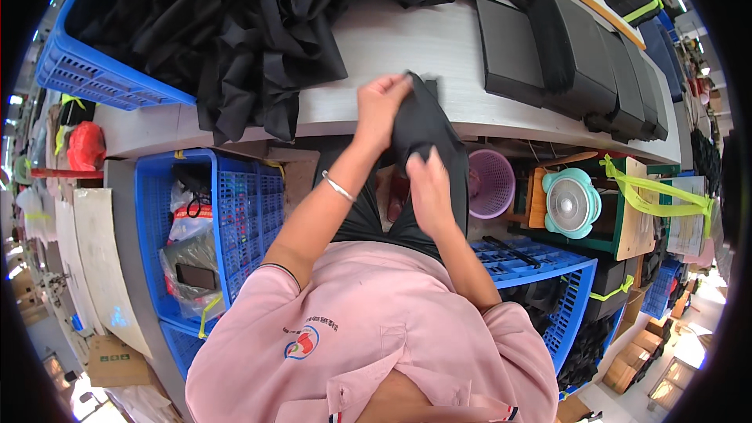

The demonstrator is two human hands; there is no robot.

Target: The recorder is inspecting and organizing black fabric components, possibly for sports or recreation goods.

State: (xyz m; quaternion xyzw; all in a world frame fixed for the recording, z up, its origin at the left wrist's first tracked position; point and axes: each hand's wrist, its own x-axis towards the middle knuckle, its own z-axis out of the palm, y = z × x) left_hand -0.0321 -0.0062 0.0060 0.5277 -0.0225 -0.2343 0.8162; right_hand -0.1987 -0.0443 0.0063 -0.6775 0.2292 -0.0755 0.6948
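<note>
A black fabric piece [427,119] hangs between my hands at the front edge of the white table. My left hand [377,113], with a silver bangle on its wrist, pinches the upper corner of the cloth. Lower down and to the right, my right hand [431,188] is closed on the lower part of the same piece; its fingertips are slightly blurred and partly hidden. Beyond my left hand a large heap of black fabric pieces [266,23] spills out of a blue crate [117,78] onto the table.
Stacks of folded black fabric [576,51] lie at the table's right. Left of my legs, a blue crate [223,227] holds bags and a phone [196,276]. On the right are a purple basket [492,184], a teal fan [570,202] and another blue crate [576,282].
</note>
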